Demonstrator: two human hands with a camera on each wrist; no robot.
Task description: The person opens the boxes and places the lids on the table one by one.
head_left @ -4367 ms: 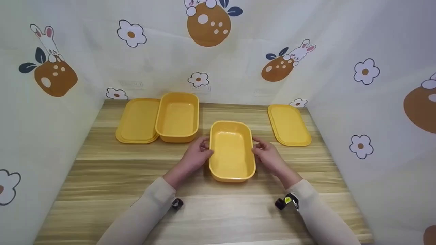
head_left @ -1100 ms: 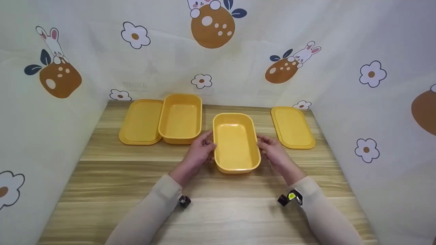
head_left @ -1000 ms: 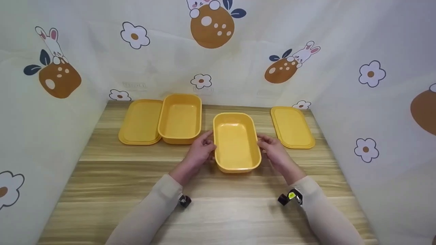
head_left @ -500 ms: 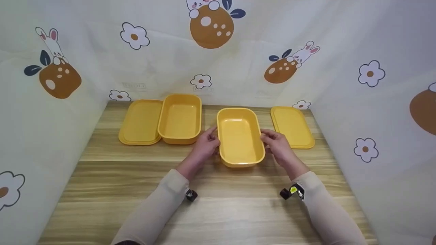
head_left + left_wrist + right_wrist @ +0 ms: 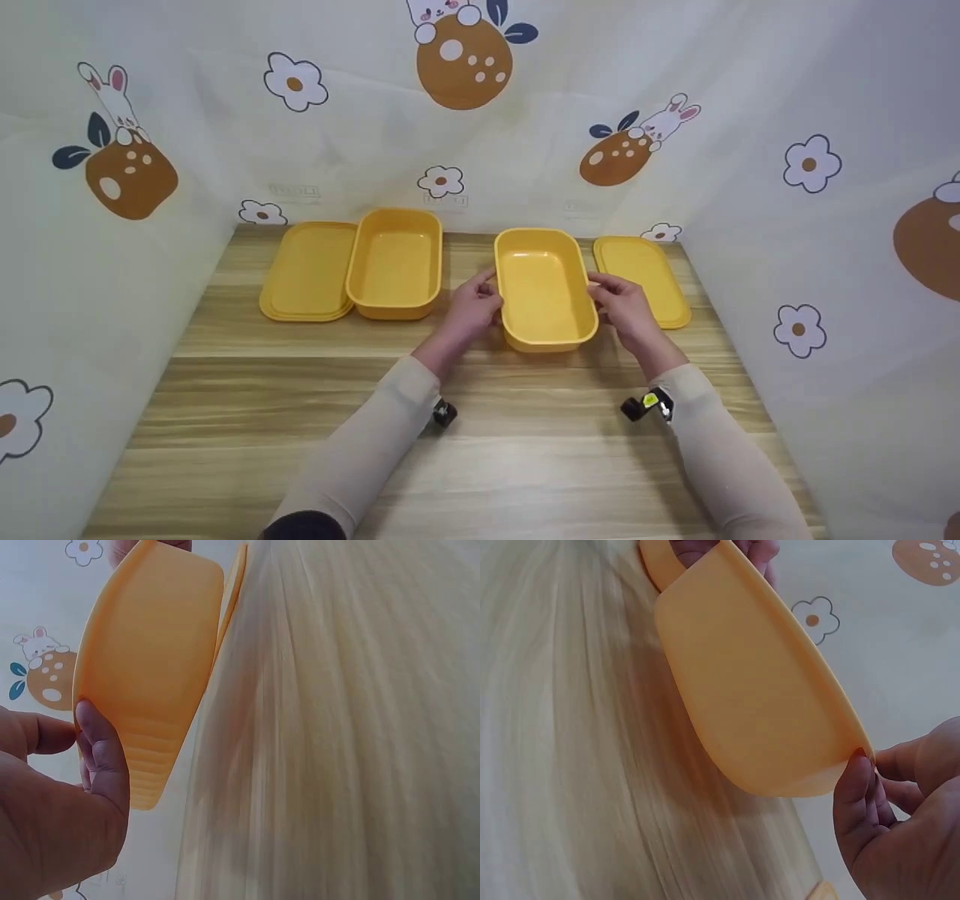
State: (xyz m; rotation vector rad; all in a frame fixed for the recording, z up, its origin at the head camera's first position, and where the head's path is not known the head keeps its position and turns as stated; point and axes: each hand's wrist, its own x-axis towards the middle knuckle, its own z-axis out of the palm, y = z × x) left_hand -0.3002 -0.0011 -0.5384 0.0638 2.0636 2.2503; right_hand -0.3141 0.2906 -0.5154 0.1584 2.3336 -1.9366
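Note:
A yellow rectangular plastic box (image 5: 546, 296) with nothing in it is held between both hands, right of the table's middle, its opening facing up. My left hand (image 5: 474, 306) pinches its left side near the rim, thumb on one face and fingers on the other. On the opposite side my right hand (image 5: 628, 309) grips the rim the same way. In the left wrist view the box (image 5: 154, 637) shows its outer wall, with fingers of the left hand (image 5: 64, 810) at the edge. The right wrist view shows the box (image 5: 750, 682) close over the table; exact clearance is hard to tell.
A second yellow box (image 5: 395, 266) stands at the back left, beside a yellow lid (image 5: 307, 274) lying flat. Another lid (image 5: 656, 289) lies at the back right, partly behind the right hand. Printed cloth walls (image 5: 360, 135) enclose the wooden table (image 5: 525, 465) on three sides.
Both hands have carried the box away from me and to the right, toward the right-hand lid. The second box and the lids stay where they were.

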